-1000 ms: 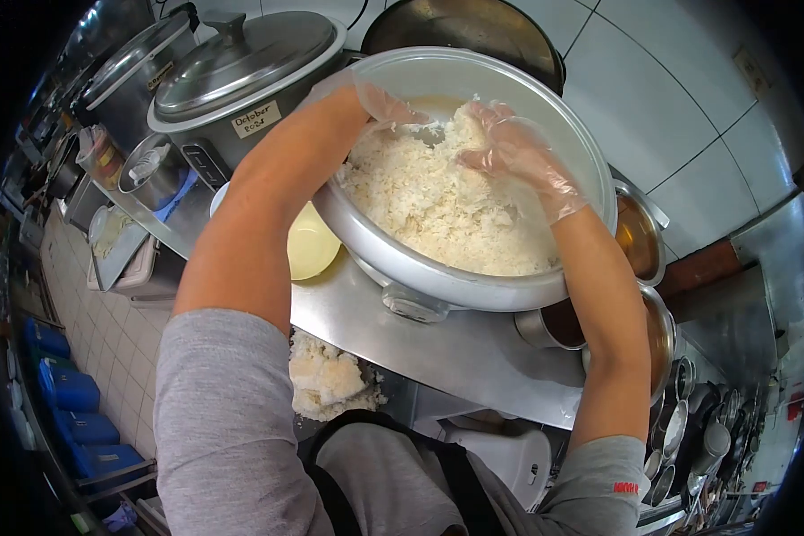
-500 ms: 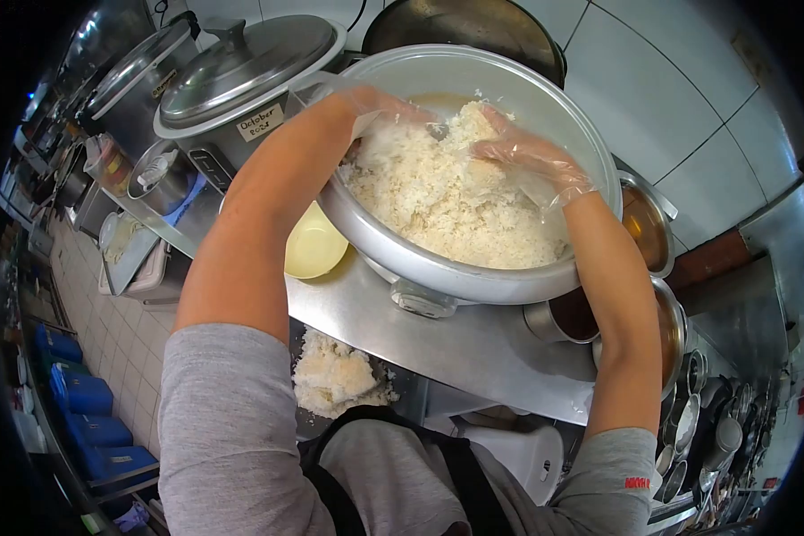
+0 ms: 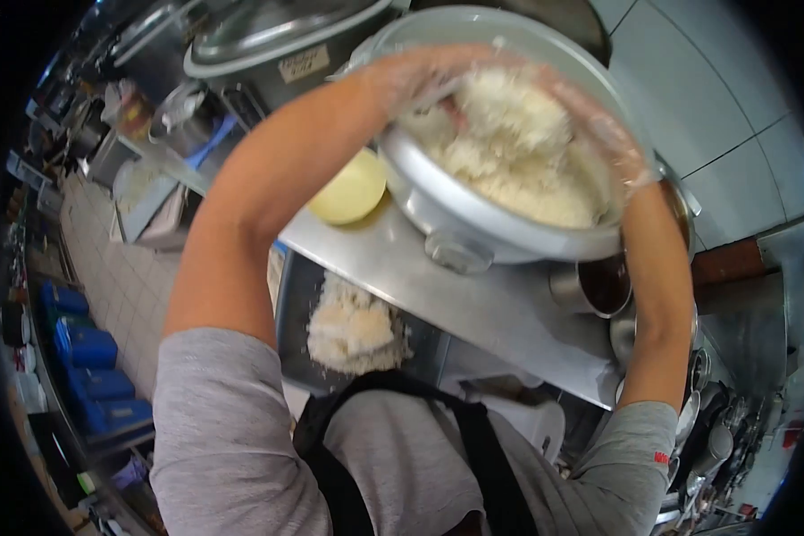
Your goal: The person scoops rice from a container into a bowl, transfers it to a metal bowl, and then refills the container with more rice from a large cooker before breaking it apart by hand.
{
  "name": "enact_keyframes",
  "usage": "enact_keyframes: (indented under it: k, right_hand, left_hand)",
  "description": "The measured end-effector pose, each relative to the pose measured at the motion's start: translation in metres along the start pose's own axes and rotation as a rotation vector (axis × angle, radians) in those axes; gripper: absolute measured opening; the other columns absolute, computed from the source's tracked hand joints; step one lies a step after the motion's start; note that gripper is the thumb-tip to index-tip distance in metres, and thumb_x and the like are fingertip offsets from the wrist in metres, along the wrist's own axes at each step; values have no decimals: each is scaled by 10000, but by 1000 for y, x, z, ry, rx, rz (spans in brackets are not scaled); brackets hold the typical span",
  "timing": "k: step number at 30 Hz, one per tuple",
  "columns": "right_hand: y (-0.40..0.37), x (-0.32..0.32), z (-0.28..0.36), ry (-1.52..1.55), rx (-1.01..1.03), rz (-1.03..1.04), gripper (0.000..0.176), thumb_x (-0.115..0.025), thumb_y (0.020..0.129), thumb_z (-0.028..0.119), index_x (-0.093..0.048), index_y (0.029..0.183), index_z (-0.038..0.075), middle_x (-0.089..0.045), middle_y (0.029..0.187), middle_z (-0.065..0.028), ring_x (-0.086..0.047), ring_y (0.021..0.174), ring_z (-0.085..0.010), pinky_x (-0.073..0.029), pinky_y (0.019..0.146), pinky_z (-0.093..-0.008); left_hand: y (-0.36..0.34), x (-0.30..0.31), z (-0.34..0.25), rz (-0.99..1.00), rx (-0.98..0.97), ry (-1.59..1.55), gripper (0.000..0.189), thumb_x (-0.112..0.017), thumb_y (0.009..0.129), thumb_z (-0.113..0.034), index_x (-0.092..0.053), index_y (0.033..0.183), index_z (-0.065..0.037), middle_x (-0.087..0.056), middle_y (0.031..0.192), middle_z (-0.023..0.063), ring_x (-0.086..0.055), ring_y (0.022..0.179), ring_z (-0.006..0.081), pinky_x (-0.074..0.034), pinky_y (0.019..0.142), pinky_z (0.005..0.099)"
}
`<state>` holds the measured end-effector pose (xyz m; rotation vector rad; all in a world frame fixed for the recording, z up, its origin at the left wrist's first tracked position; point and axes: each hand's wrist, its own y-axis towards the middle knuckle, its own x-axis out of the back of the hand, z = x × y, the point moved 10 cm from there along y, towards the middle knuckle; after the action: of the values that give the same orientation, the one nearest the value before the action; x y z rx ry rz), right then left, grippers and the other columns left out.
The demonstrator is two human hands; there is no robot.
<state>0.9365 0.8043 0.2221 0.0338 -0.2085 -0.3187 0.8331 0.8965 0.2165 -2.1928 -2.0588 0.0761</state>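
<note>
Clear plastic gloves cover both of my hands. Between them a large clump of cooked white rice (image 3: 516, 116) is raised above the rest of the rice (image 3: 554, 198) in the big silver rice cooker (image 3: 473, 205). My left hand (image 3: 447, 73) curls round the clump's left and far side; most of its fingers are hidden or blurred. My right hand (image 3: 598, 125) cups the clump from the right, palm inward. Below the counter, close to my body, a dark tray (image 3: 297, 326) holds a heap of rice (image 3: 355, 329).
A yellow bowl (image 3: 350, 192) stands on the steel counter (image 3: 509, 308), left of the cooker. Behind it is a lidded cooker (image 3: 286, 31) with a label. Metal pots (image 3: 590, 288) stand at the right. Blue bins (image 3: 89, 344) line the floor at far left.
My hands have closed round a clump of rice and lifted it from the mass. The view has shifted, showing more of the lower tray.
</note>
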Motion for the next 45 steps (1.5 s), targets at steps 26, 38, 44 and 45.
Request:
enact_keyframes:
  k: [26, 38, 44, 45]
  right_hand:
    - [-177, -405, -255, -773, -83, 214, 997, -722, 666, 415, -195, 1443, 79, -400, 1350, -243, -441, 1215, -385, -400, 987, -419]
    - [-158, -416, -316, -809, -441, 212, 1043, -764, 641, 398, -166, 1462, 162, -167, 1477, -252, -307, 1328, -369, -338, 1056, -405]
    - [-133, -402, -325, -725, -540, 217, 923, -746, 660, 369, -268, 1419, 151, -292, 1429, -244, -410, 1258, -369, -393, 1008, -405]
    - [-129, -400, -327, -693, -505, 191, 871, -738, 670, 360, -304, 1393, 140, -335, 1402, -234, -436, 1233, -363, -406, 992, -405]
  left_hand:
    - [-298, -104, 424, -477, 199, 10, 1018, -781, 688, -386, -202, 1425, 11, -402, 1379, 188, -388, 1276, 276, -308, 1054, 350]
    - [-254, -86, 467, -499, 238, -41, 931, -731, 722, -484, -261, 1423, -91, -451, 1317, 235, -411, 1262, 309, -330, 1036, 347]
    - [-232, -77, 505, -508, 255, -213, 839, -742, 746, -430, -318, 1395, -109, -546, 1220, 148, -512, 1136, 235, -413, 949, 308]
    - [-229, -78, 502, -499, 229, -299, 813, -742, 752, -416, -339, 1383, -100, -555, 1203, 140, -521, 1112, 216, -425, 931, 301]
